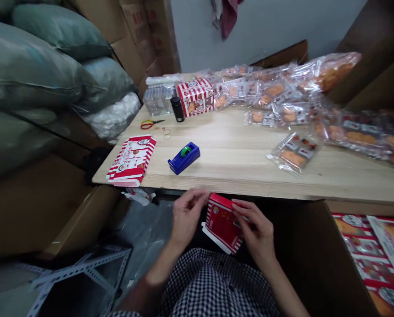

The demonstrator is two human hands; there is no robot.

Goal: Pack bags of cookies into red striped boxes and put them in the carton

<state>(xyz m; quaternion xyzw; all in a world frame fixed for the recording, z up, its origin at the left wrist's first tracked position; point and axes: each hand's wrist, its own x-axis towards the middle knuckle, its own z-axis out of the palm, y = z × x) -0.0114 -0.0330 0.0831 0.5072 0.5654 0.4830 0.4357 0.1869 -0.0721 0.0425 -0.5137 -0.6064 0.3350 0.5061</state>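
Observation:
A small red box (224, 222) with striped white edges is in front of my body, just off the table's front edge. It is tilted, and a white flap sticks out at its lower end. My right hand (256, 226) grips its right side, thumb and fingers on the top edge and face. At the upper left corner of the box, my left hand (187, 218) pinches with thumb and fingertips, a little blurred. Closest on the tabletop are a blue tape dispenser (184, 159) with a green core and a stack of flat red-and-white cartons (133, 159).
Scissors (148, 124), a black bottle (177, 110) and a striped box (196, 97) stand farther back on the table (223, 154). Clear packets (292, 154) spread over the right side. A cardboard box (352, 259) with filled packages is at lower right; big sacks (35, 83) rise at left.

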